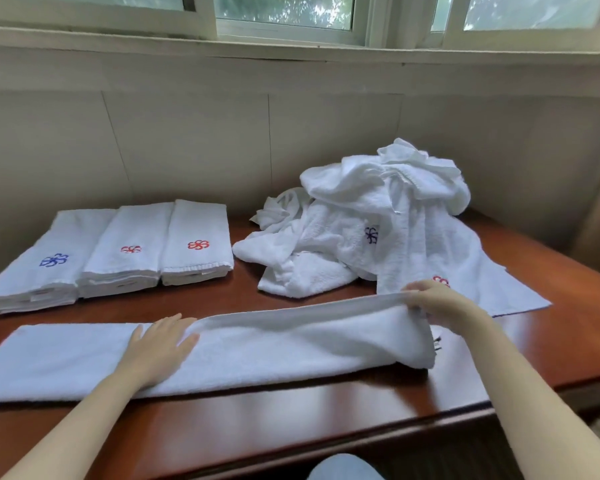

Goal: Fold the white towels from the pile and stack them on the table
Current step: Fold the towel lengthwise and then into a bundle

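A long white towel [257,348], folded lengthwise, lies across the front of the wooden table [291,417]. My left hand [156,348] rests flat on its middle with straight fingers. My right hand [433,301] grips the towel's right end and holds it lifted off the table. Behind it, at the back right, is the loose pile of white towels [368,216]. At the back left, three stacks of folded towels [118,251] stand side by side, with blue and red embroidered emblems on top.
A tiled wall and a window sill [291,53] run behind the table. One flat towel from the pile [482,282] spreads toward the table's right edge. The table's front edge [326,441] is just below my forearms.
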